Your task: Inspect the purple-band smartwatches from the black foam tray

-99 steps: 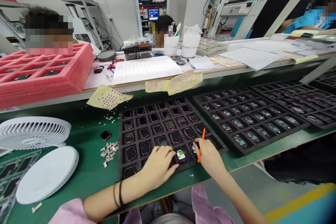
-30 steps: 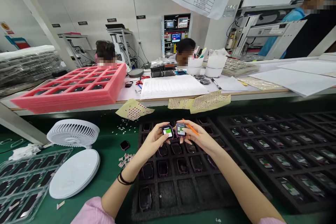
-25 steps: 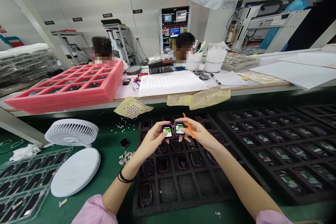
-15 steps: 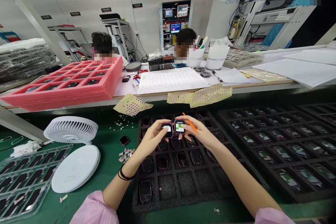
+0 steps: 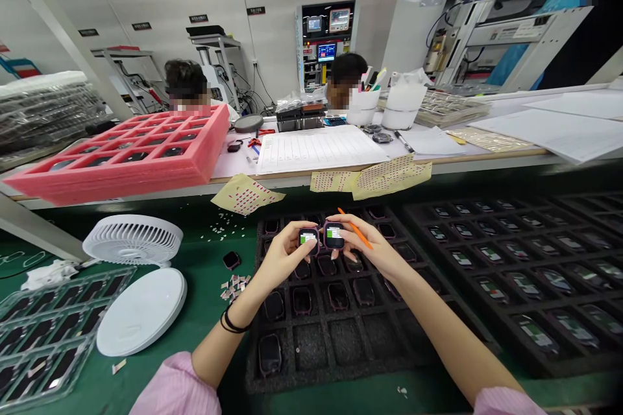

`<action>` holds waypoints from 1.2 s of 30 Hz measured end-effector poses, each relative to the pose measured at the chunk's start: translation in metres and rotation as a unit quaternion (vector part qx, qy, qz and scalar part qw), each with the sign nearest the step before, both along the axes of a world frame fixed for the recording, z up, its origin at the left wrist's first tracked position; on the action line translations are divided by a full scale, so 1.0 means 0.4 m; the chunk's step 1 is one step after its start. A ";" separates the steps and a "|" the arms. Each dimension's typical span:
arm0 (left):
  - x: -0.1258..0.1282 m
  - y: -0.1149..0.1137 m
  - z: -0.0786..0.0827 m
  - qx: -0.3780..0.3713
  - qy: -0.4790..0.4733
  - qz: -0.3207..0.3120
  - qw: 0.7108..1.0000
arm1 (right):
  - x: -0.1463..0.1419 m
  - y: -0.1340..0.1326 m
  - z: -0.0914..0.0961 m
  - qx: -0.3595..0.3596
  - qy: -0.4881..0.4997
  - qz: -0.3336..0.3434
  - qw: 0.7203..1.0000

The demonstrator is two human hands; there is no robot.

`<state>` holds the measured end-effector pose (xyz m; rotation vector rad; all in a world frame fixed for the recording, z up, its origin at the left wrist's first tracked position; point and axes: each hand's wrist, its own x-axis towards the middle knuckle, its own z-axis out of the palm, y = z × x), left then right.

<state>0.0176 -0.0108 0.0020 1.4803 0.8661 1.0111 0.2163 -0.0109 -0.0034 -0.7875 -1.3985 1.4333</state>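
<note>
Lit watches (image 5: 333, 234) lifted off foam tray (image 5: 343, 341), left fingers (image 5: 299, 254) gripping one, right fingers (image 5: 351, 237) another

Electronics workshop, trays (image 5: 311, 377) of smartwatches (image 5: 333, 234)

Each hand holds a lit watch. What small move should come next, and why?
Probably the left hand should tap or swipe the left smartwatch with its thumb: that smartwatch is lit, and the thumb lies on or over its lower part, while the right hand holds the right smartwatch, also lit, beside it.
</note>
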 end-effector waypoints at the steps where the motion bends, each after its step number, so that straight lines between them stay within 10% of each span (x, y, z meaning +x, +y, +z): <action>1: 0.000 0.000 -0.001 0.002 0.003 0.004 1.000 | 0.000 0.000 0.000 0.002 0.000 0.006 1.000; 27: -0.007 -0.003 0.014 -0.025 0.002 0.008 1.000 | -0.003 0.004 -0.002 -0.013 0.004 -0.024 1.000; 36: -0.048 0.002 0.031 -0.111 -0.134 -0.127 0.977 | 0.012 0.005 0.011 -0.060 0.038 0.021 0.997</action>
